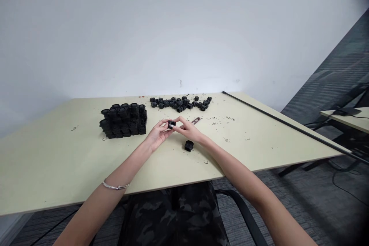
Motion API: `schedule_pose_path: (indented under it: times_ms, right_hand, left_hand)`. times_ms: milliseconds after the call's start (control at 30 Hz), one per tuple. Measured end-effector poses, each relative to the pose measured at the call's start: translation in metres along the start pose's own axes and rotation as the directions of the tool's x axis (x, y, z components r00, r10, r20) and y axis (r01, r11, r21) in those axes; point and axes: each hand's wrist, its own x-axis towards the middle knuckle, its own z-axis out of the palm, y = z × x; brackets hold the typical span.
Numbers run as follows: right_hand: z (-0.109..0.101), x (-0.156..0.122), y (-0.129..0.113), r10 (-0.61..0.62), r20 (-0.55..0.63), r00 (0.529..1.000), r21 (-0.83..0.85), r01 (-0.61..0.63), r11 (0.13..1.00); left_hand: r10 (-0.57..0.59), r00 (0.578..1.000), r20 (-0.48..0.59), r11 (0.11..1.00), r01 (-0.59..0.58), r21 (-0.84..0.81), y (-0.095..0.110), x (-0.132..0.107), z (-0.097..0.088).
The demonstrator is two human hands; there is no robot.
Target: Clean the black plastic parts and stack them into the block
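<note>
Pinching black plastic fitting (172,124) between left hand (158,135) and right hand (188,130), both nearly closed.

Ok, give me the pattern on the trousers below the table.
The trousers are dark camouflage, best seen in the head view.

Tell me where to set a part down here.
Bare tabletop lies left of the stacked black parts, and right of the lone black part up to the black rod, flecked with dark shavings. Crowded: mid-table, around the loose black parts, left hand and right hand.
</note>
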Motion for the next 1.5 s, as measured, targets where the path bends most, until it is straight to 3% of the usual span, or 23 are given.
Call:
schedule_pose_path:
  times_ms: [200,500,733,1133,1333,1500]
  right_hand:
    - [0.0002,-0.002,-0.0016,-0.028,0.026,0.999,-0.039,0.03,0.999]
    - [0.0017,0.0007,-0.0006,-0.027,-0.079,0.997,-0.046,0.023,0.999]
    - [0.0041,-0.002,-0.0041,0.0,-0.012,1.0,-0.037,-0.001,0.999]
    - [0.0055,0.0,-0.0043,-0.004,-0.085,0.996,-0.053,-0.001,0.999]
    - [0.0064,-0.0008,-0.0032,0.007,-0.053,0.999,-0.058,-0.01,0.998]
    - [0.0048,0.0003,-0.0041,-0.006,-0.114,0.993,-0.077,-0.003,0.997]
  left_hand:
    - [0.019,1.0,0.005,1.0,-0.019,0.007,0.0015,0.0003,-0.0012]
    - [0.014,0.999,0.029,1.0,-0.015,0.01,-0.0008,-0.002,0.0034]
    - [0.028,0.999,0.019,0.999,-0.028,0.018,0.0007,0.0017,-0.0031]
    - [-0.012,1.0,0.023,1.0,0.011,0.014,0.0006,0.0004,-0.0001]
    - [0.006,1.0,0.022,1.0,-0.006,0.009,0.0007,0.0012,-0.0023]
    - [-0.02,0.999,0.034,0.999,0.019,0.028,0.0004,0.0008,-0.0021]
